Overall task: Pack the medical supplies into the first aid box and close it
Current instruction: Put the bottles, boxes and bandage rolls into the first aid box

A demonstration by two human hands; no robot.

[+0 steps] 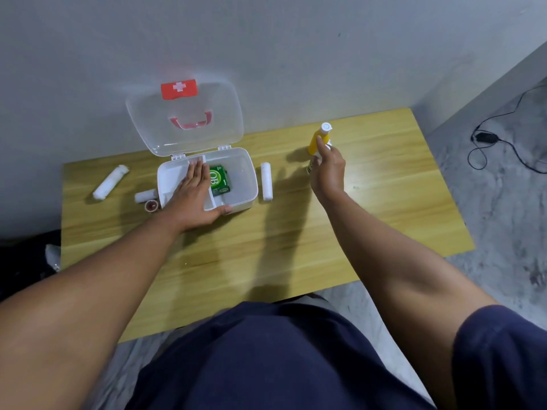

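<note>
The white first aid box [245, 184] stands open near the table's back edge, its clear lid [183, 122] with a red cross label leaning on the wall. A green packet [219, 179] lies inside. My left hand [194, 196] rests flat over the box's inner tray, fingers spread, thumb on the front rim. My right hand [328, 167] grips a yellow bottle [318, 139] with a white cap, to the right of the box. One white bandage roll [266, 182] lies just right of the box, another [111, 182] at far left, and a short roll [145, 196] by the box.
A small round tape roll [151, 206] sits at the box's left front corner. The wooden table [355, 232] ends at a grey wall behind. A black cable with an adapter [485, 137] lies on the floor to the right.
</note>
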